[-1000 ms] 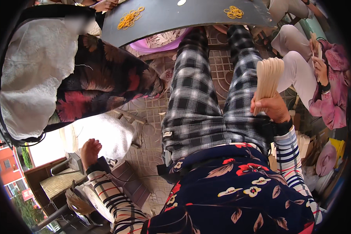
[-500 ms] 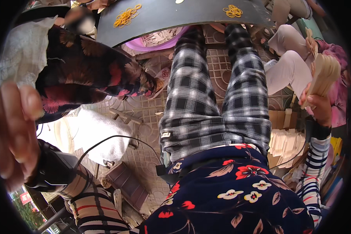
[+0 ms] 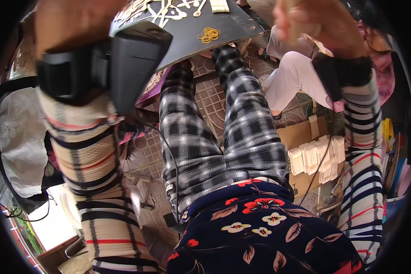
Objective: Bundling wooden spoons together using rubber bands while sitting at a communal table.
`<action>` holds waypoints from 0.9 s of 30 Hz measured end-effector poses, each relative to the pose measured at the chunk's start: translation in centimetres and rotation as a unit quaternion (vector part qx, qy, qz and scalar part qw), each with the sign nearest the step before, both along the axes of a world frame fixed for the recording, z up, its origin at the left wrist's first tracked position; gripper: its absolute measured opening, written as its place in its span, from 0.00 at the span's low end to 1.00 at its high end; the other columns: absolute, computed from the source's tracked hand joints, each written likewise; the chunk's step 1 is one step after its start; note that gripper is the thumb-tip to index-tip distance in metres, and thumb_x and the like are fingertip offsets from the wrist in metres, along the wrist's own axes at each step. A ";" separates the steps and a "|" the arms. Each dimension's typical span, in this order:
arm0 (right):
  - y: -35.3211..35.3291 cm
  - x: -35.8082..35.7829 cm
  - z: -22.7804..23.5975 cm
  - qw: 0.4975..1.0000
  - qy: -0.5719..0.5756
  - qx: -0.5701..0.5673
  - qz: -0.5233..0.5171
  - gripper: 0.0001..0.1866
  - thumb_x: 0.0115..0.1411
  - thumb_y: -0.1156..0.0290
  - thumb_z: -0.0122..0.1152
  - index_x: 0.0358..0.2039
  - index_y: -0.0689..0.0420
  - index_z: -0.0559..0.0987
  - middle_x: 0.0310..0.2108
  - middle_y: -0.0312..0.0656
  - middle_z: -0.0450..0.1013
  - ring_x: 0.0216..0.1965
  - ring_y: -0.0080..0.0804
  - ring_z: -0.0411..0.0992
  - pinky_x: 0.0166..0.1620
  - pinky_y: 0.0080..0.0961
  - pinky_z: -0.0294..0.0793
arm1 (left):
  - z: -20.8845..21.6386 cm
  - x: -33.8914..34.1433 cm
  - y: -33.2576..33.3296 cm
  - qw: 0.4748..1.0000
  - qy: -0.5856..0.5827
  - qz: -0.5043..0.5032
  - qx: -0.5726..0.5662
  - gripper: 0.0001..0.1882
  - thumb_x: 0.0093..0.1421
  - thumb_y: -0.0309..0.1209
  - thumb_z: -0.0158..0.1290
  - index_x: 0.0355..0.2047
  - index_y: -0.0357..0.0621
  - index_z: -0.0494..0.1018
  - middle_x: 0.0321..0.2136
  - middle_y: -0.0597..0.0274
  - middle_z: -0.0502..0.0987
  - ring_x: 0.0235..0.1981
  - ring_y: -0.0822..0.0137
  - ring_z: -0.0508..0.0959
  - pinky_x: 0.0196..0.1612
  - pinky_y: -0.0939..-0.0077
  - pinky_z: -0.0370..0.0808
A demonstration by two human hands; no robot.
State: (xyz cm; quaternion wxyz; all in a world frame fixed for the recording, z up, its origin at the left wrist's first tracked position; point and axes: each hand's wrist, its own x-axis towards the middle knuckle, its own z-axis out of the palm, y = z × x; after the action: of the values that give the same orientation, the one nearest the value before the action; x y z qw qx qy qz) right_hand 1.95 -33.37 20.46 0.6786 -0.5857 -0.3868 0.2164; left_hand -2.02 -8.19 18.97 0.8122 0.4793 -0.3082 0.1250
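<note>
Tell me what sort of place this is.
Probably an informal handwork area: a dark table bears rubber bands, and wooden sticks lie stacked on cardboard.

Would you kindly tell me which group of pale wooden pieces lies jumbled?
The scattered pile on the dark table, left of the neat block: its pieces cross at many angles, while the block and the bundles on the cardboard lie roughly aligned.

Table (image 3: 187, 43) ahead, piles (image 3: 309, 157) to the right.
On the table, sticks (image 3: 176, 17) lie far left, a stack (image 3: 219, 5) right of them, bands (image 3: 208, 35) nearer the edge. The piles lie on cardboard (image 3: 301, 132), right of the person's legs (image 3: 253, 130); a co-worker's knee (image 3: 290, 68) is beyond. Left hand (image 3: 80, 20) is left of the bands; right hand (image 3: 333, 23), right of them, holds a bundle (image 3: 294, 20).
</note>
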 end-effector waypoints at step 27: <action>4.9 -8.0 -20.1 0.954 0.283 -0.088 -0.040 0.29 0.39 0.77 0.68 0.46 0.60 0.73 0.36 0.38 0.73 0.40 0.29 0.71 0.42 0.25 0.72 | -18.8 -5.5 -5.3 0.917 0.368 -0.139 -0.064 0.31 0.46 0.26 0.64 0.50 0.32 0.65 0.41 0.50 0.77 0.46 0.57 0.76 0.52 0.64 0.72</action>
State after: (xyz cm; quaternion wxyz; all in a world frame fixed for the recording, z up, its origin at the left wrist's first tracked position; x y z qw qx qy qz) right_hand -6.09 -28.49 0.32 0.7138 -0.5731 -0.1349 0.3794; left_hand -7.52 -13.48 0.20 0.9066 0.3903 -0.0428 -0.1548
